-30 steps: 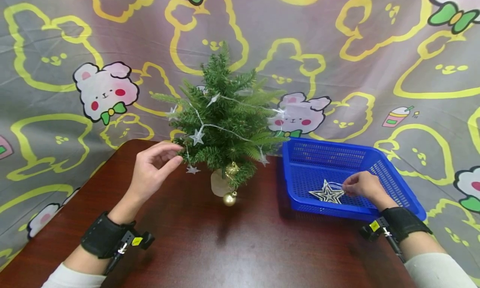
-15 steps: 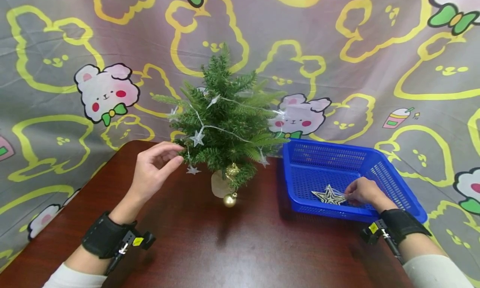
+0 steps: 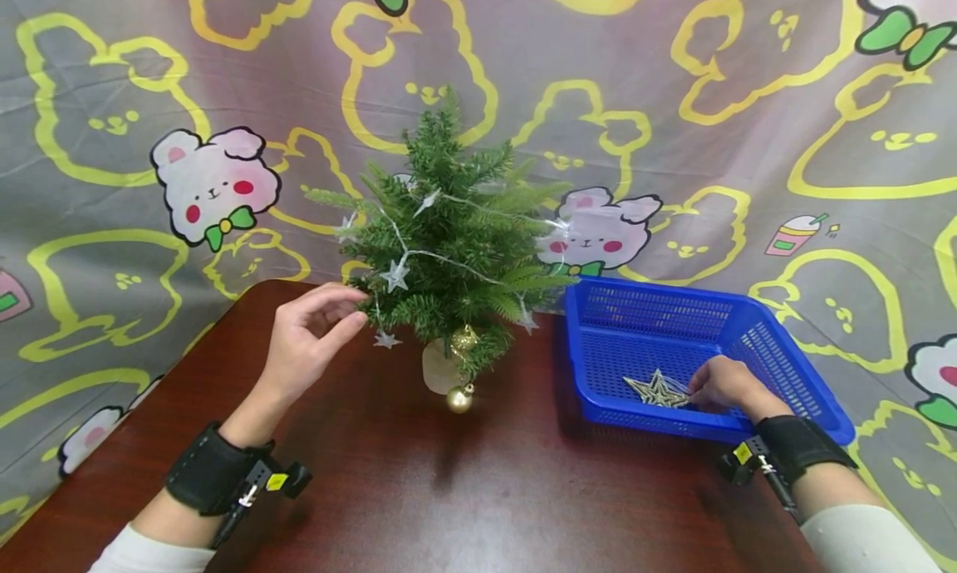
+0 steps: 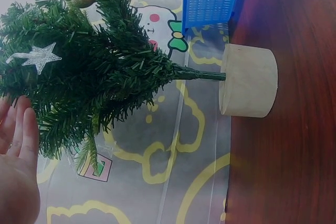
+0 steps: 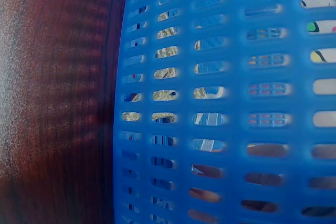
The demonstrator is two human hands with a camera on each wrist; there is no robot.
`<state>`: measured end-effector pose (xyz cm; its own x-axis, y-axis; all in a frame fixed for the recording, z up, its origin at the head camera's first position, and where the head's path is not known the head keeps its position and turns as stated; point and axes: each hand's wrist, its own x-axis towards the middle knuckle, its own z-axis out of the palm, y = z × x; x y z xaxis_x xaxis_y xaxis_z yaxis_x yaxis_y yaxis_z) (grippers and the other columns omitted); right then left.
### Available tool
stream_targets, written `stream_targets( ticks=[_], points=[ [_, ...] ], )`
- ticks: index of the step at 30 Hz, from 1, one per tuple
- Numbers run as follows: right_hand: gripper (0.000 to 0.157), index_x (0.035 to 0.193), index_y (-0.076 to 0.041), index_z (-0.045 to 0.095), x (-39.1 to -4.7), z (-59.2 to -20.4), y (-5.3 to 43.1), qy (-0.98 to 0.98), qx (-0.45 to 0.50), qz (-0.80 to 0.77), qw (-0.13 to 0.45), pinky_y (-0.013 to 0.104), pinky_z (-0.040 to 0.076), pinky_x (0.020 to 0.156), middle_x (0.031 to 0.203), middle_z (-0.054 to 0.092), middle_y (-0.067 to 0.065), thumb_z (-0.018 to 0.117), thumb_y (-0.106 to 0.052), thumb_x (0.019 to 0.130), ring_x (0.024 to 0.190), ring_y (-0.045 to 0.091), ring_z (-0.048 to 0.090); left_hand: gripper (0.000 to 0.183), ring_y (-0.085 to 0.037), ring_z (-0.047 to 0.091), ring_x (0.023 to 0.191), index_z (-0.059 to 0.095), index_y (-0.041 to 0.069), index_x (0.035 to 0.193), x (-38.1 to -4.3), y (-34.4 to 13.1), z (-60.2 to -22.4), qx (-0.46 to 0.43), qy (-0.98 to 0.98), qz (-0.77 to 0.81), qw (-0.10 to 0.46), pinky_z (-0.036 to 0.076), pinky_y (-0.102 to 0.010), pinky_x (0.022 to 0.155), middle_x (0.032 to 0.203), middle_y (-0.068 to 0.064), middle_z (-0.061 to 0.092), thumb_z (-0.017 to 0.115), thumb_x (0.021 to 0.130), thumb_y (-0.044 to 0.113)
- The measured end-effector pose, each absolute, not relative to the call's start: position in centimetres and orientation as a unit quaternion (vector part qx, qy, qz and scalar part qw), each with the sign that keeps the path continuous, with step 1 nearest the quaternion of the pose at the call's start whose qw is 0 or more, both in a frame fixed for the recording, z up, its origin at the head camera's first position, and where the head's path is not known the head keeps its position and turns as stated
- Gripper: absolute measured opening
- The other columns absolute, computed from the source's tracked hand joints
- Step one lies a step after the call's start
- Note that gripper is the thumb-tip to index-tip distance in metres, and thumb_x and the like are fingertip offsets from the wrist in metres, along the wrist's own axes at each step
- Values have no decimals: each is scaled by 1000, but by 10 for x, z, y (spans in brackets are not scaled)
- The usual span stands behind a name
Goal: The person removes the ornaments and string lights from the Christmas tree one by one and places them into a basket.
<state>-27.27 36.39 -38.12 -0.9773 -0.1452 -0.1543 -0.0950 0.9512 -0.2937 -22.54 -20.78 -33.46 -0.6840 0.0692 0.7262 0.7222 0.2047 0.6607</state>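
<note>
Star lies toward seven o'clock in the basket; we judge it light and stiff, best taken by a point, as its thin thread could snag. We see glittery gold outlines with open gaps. Our right hand is at its three o'clock, fingers pinching its edge or thread, we cannot tell which. Toward the basket's ten o'clock stands the tree; our left hand, thumb apart from fingers, meets its eight o'clock branches.
</note>
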Motion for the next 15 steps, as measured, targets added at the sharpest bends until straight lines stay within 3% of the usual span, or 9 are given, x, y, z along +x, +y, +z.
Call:
stream_targets(
  ticks=[7, 15],
  points=[
    [13, 87, 3, 74, -271, -377, 364, 983, -50, -153, 88, 29, 51, 56, 71, 72, 7, 74, -6, 77, 61, 13, 64, 21, -4, 63, 78, 69, -5, 107, -226, -208, -336, -276, -722, -564, 291, 48, -17, 60, 97, 10, 69, 65, 87, -8],
    [19, 93, 1, 75, -269, -365, 361, 986, -67, -153, 17, 35, 49, 62, 81, 75, 12, 75, -14, 80, 66, 14, 63, 22, -4, 64, 80, 69, -8, 107, -227, -207, -336, -279, -712, -575, 289, 50, -15, 65, 97, 10, 70, 65, 86, -10]
  ],
)
